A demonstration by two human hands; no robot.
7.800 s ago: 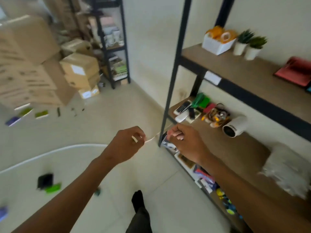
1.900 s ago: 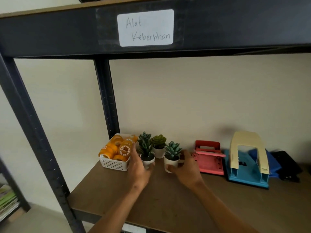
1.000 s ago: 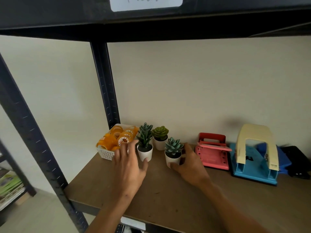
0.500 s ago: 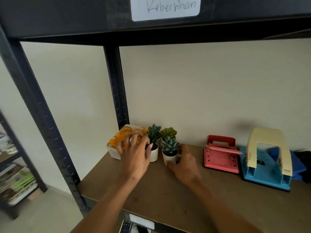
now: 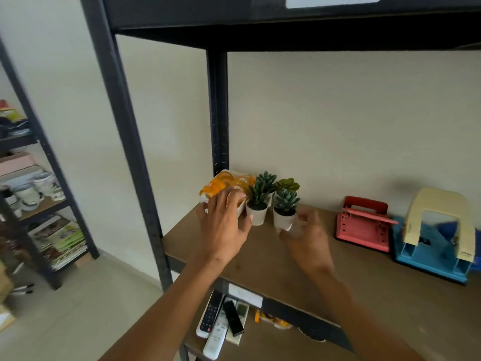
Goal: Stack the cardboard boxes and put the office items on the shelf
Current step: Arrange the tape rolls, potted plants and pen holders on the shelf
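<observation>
Three small fake succulents in white pots stand at the left end of the brown shelf board (image 5: 338, 277): a left one (image 5: 257, 216), a front one (image 5: 283, 221) and a back one (image 5: 287, 184). Beside them is a white basket (image 5: 224, 172) of orange tape rolls (image 5: 216, 185). My left hand (image 5: 223, 227) lies spread against the basket's front, its thumb by the left pot. My right hand (image 5: 307, 238) is blurred, its fingers loosely curved just right of the front pot, holding nothing that I can make out.
A red hole punch (image 5: 363, 227) and a blue and cream hole punch (image 5: 437, 230) sit further right on the board. Remote controls (image 5: 221, 319) lie on the shelf below. A second black rack (image 5: 49, 162) at left carries mugs (image 5: 31, 191) and magazines (image 5: 62, 241).
My left hand has slid left from the left pot onto the basket front. My right hand has eased slightly back from the front pot. The view has swung left and down.
</observation>
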